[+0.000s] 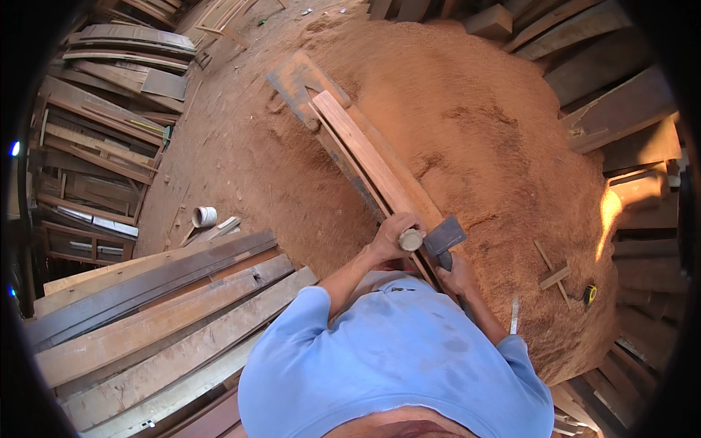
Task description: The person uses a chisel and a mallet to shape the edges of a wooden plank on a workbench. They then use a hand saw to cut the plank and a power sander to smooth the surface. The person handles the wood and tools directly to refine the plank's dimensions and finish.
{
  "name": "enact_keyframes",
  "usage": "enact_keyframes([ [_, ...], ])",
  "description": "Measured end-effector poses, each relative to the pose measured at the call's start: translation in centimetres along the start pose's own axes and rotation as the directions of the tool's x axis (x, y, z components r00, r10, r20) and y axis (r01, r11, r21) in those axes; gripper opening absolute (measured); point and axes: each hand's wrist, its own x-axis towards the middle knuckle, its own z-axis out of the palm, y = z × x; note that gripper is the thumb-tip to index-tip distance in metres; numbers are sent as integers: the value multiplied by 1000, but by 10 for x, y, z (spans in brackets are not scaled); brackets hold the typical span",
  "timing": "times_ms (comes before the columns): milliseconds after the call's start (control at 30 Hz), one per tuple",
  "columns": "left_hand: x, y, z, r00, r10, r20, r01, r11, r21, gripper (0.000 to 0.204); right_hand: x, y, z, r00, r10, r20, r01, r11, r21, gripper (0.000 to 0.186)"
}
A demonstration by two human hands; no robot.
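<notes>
My left hand (388, 235) is closed round a short pale cylinder (410, 239) with a round end, on the near end of a long reddish wooden strip (350, 139). My right hand (454, 276) grips a dark grey tool (445, 237) with a broad flat head, just right of the strip; what kind of tool it is I cannot tell. The strip lies lengthwise away from me along a worn, wider plank (292, 77), whose far end has a notched piece beside the strip. My blue-shirted body hides the nearest end.
Sawdust (504, 168) covers the ground around the plank. Stacked boards (161, 306) lie at near left, more timber (117, 95) at far left and along the right (606, 109). A white bucket (204, 217) lies at left; crossed sticks (555, 274) and a tape measure (590, 294) are at right.
</notes>
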Motion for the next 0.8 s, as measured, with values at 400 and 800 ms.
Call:
enact_keyframes([
  [400,46,39,-24,906,-17,-423,-43,990,-132,15,-1,-4,10,993,112,-34,-110,993,48,43],
  [800,146,-26,-206,803,-115,-585,-138,919,-370,12,14,10,12,996,-69,-64,82,973,217,37],
])
